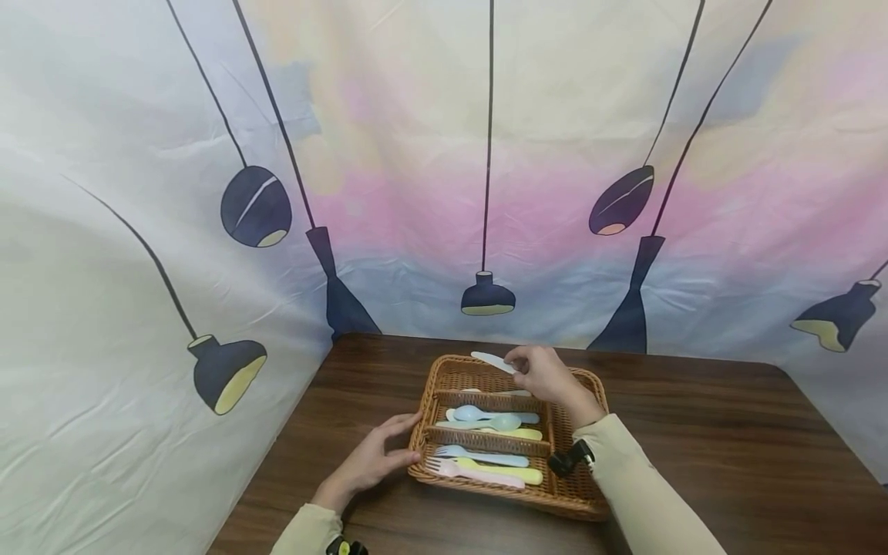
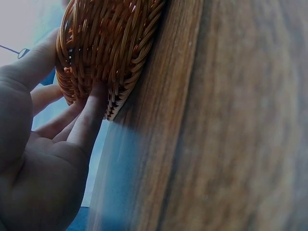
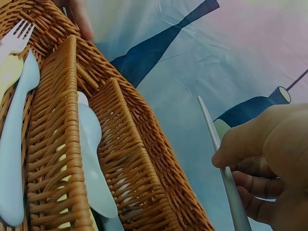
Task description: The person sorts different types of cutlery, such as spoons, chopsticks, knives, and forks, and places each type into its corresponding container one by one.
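Note:
Between its thumb and fingers my right hand (image 1: 544, 374) pinches a white plastic knife (image 1: 493, 361), held above the far compartment of a wicker basket (image 1: 513, 499). The right wrist view shows the knife (image 3: 222, 166) edge-on, apart from the basket wall. Against the basket's left side rests my left hand (image 1: 375, 455), its fingers spread and mostly straight on the weave, as the left wrist view shows too. In the near compartment lie blue, yellow and pink forks (image 1: 486, 472). Blue, green and yellow spoons (image 1: 489, 420) lie in the middle one. A pale utensil (image 1: 516, 392) shows partly in the far compartment.
The basket stands on a dark wooden table (image 1: 728, 447). Wicker dividers (image 1: 486, 441) split its left part, and a long compartment runs down its right side under my right forearm. A cloth backdrop (image 1: 416, 193) printed with hanging lamps closes off the back and left.

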A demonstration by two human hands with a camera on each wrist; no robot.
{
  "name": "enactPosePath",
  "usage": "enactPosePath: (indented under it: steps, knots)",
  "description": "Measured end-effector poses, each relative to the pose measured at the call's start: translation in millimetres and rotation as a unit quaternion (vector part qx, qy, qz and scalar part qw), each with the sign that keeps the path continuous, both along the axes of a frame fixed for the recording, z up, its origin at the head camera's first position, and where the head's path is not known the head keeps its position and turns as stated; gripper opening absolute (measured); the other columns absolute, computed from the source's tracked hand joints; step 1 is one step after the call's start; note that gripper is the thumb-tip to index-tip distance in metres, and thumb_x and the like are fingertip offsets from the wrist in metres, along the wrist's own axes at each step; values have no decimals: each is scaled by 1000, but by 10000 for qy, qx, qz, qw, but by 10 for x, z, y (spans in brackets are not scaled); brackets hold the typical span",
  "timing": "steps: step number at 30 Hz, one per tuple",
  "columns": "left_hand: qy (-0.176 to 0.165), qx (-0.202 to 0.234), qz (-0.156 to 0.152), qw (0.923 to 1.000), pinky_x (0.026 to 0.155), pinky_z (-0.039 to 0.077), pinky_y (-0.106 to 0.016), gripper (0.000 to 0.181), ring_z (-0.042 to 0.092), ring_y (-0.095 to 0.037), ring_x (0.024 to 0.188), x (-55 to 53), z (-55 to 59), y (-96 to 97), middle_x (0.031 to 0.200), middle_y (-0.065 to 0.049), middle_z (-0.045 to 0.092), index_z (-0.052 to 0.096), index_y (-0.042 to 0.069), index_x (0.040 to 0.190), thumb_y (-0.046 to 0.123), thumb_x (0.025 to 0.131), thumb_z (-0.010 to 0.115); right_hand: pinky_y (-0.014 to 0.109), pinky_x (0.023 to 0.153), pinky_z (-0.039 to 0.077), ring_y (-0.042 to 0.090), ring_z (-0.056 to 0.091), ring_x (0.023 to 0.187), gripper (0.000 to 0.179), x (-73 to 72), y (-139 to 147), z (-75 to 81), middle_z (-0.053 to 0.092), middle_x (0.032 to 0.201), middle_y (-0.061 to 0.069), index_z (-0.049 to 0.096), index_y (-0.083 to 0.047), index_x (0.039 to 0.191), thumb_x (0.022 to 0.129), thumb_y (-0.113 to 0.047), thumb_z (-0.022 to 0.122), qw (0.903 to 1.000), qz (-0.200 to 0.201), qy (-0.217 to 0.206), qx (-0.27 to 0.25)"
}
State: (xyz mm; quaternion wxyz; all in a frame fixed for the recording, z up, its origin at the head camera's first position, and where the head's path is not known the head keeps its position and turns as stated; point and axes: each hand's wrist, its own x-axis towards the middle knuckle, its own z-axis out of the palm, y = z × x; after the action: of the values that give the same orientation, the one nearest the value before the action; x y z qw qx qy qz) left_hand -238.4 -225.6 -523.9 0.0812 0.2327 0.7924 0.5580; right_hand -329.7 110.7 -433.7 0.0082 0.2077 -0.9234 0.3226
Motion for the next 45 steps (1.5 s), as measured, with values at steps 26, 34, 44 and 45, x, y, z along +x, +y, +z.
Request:
enactPosePath:
  steps: [26,34,44,45]
  knots:
    - [-127,145,-94,9998,100,52,-28,71,41,-44,132,-20,0,12,149,-24,34,38,0,148,15,87,73,33,73,58,16,63,85,27,-58,-239,-7,69,97,6,71,-8,111,85,0,64,9994,228,222,-97]
    - [-141,107,-37,9998,100,52,-29,71,40,-44,133,-5,-13,0,149,-24,35,39,1,148,16,87,73,35,76,58,16,63,89,24,-31,-223,-31,69,103,9,70,-13,110,88,-5,64,9998,97,-42,-163]
    - [-86,55,-47,9999,100,52,-29,71,41,-44,133,-15,0,5,149,-24,35,39,1,148,16,87,74,35,76,58,16,64,88,25,18,-153,13,69,105,9,69,-10,114,90,-9,64,9998,58,54,-201]
    - [-81,60,-47,9999,100,52,-29,71,41,-44,133,-15,2,4,149,-24,35,39,1,148,16,87,74,35,75,58,16,64,88,25,28,-142,21,69,104,8,69,-10,114,90,-11,64,9998,37,70,-207]
